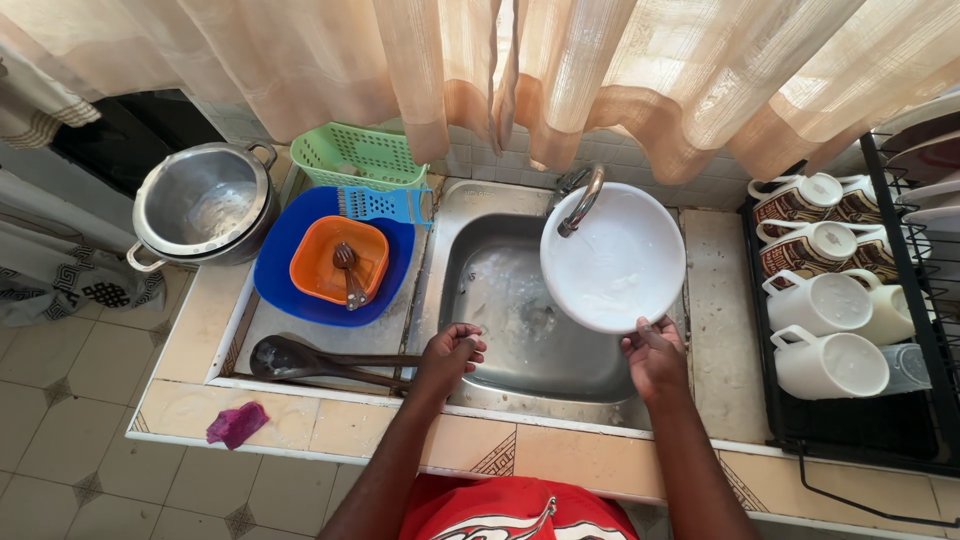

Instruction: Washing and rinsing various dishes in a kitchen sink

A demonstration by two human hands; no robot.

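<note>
My right hand (655, 355) grips the lower rim of a white plate (612, 258), holding it tilted under the metal tap (582, 196) above the steel sink (520, 330). My left hand (450, 355) rests at the sink's left edge with curled fingers and nothing visible in it. It lies close to the handles of two dark wooden ladles (300, 360) on the drainboard.
On the left stand a blue basin (285, 275) holding an orange bowl (335, 262) with a spoon, a steel pot (205, 205) and a green basket (360, 155). A purple cloth (236, 424) lies on the tiled counter edge. A black rack (850, 430) with several mugs stands on the right.
</note>
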